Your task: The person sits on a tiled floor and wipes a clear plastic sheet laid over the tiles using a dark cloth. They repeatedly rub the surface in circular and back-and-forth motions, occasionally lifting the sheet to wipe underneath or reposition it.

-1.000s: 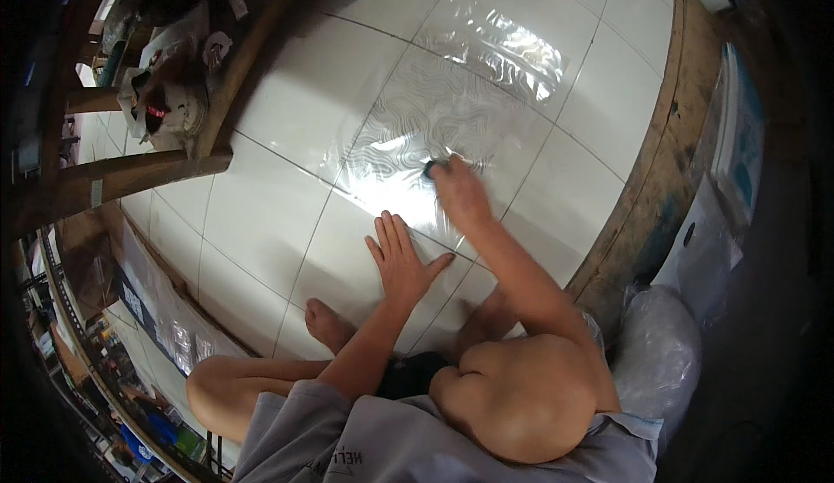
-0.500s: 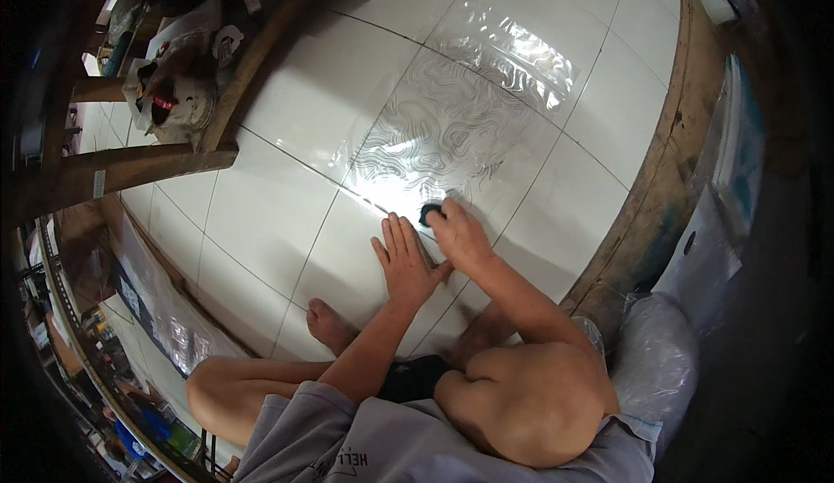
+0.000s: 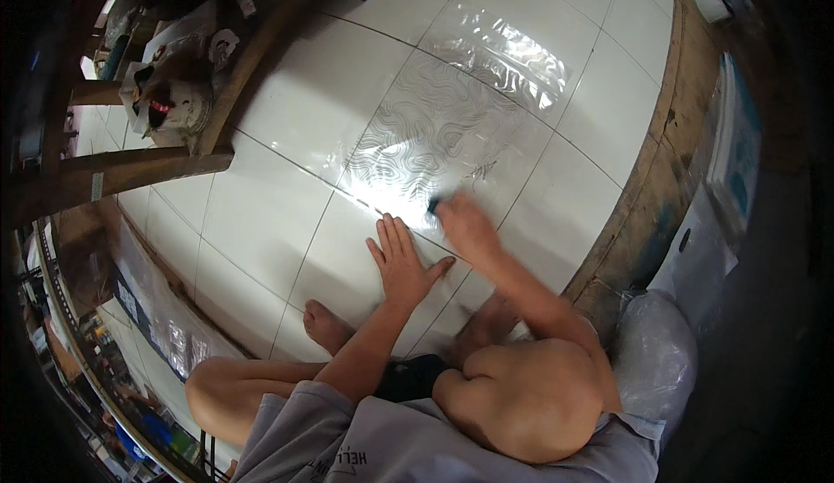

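The right hand (image 3: pixel 471 231) has its fingers around a small dark object (image 3: pixel 433 206) over a clear, wavy-lined plastic sheet (image 3: pixel 443 118) on white tiles (image 3: pixel 269 214), the left hand (image 3: pixel 402 267), fingers spread, at the sheet's near edge.

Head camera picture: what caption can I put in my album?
Left hand spread flat, right hand holding a small dark object over a clear wavy-lined plastic sheet on tiles.
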Demonstrator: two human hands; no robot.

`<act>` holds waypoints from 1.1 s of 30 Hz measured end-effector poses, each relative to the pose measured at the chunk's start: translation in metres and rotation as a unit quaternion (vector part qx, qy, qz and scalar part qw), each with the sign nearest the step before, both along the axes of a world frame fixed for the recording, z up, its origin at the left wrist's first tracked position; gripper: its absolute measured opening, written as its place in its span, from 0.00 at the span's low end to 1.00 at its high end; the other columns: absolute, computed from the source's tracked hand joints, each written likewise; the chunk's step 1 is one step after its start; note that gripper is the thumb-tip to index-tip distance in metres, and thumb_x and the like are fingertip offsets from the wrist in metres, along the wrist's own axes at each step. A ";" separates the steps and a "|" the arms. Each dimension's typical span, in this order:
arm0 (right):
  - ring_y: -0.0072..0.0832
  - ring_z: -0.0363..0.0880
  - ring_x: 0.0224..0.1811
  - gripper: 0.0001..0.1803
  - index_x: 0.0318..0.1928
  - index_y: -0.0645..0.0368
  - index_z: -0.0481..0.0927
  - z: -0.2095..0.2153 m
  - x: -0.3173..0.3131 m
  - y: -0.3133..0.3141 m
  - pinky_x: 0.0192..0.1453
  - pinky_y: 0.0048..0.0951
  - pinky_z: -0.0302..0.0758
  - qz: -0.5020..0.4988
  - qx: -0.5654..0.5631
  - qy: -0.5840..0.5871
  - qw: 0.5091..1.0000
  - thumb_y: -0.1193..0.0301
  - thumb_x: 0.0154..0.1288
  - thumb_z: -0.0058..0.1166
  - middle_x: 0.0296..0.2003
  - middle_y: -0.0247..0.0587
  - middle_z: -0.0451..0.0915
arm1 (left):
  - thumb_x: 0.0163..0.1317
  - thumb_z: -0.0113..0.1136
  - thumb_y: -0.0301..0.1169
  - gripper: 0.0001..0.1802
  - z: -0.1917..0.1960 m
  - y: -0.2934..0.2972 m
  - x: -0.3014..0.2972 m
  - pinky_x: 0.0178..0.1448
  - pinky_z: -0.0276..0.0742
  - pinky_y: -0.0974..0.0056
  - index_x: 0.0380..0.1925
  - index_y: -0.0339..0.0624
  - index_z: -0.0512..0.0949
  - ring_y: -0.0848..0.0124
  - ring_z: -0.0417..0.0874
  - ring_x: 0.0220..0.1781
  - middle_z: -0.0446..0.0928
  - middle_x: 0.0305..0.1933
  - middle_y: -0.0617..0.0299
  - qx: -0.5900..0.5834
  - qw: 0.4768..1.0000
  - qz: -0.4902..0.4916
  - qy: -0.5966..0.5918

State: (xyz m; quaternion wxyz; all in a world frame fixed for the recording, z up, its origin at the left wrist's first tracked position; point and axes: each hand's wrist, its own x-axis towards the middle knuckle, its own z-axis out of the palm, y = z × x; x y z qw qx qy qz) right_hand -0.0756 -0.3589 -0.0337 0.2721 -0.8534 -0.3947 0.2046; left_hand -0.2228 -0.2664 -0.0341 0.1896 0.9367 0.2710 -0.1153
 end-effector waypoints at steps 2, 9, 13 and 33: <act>0.48 0.79 0.47 0.10 0.45 0.56 0.77 0.016 -0.026 -0.004 0.49 0.47 0.78 0.041 -0.024 0.021 0.999 0.72 0.63 0.52 0.40 0.52 0.76 | 0.48 0.65 0.67 0.70 -0.001 0.002 -0.002 0.77 0.28 0.35 0.72 0.22 0.42 0.44 0.32 0.82 0.36 0.79 0.35 0.032 0.997 -0.020 0.062; 0.54 0.79 0.40 0.10 0.45 0.52 0.78 -0.008 0.105 -0.007 0.44 0.51 0.77 -0.137 -0.038 -0.060 0.988 0.71 0.63 0.51 0.39 0.57 0.73 | 0.49 0.61 0.70 0.70 0.007 0.001 0.002 0.78 0.27 0.36 0.72 0.21 0.44 0.45 0.32 0.82 0.36 0.79 0.35 -0.010 1.000 0.008 0.026; 0.54 0.79 0.40 0.09 0.43 0.55 0.80 0.004 0.175 -0.011 0.46 0.48 0.76 -0.223 0.008 -0.074 0.972 0.74 0.62 0.57 0.40 0.56 0.75 | 0.50 0.61 0.70 0.70 0.014 0.001 0.006 0.77 0.27 0.35 0.72 0.21 0.43 0.44 0.32 0.81 0.37 0.79 0.34 -0.033 0.999 0.015 0.025; 0.25 0.77 0.37 0.10 0.47 0.61 0.74 0.029 0.063 -0.049 0.38 0.30 0.76 -0.265 0.236 0.446 0.821 0.72 0.68 0.56 0.40 0.39 0.78 | 0.48 0.66 0.65 0.70 -0.002 -0.001 -0.002 0.76 0.26 0.33 0.72 0.22 0.42 0.44 0.30 0.82 0.36 0.79 0.35 -0.012 0.999 0.004 -0.033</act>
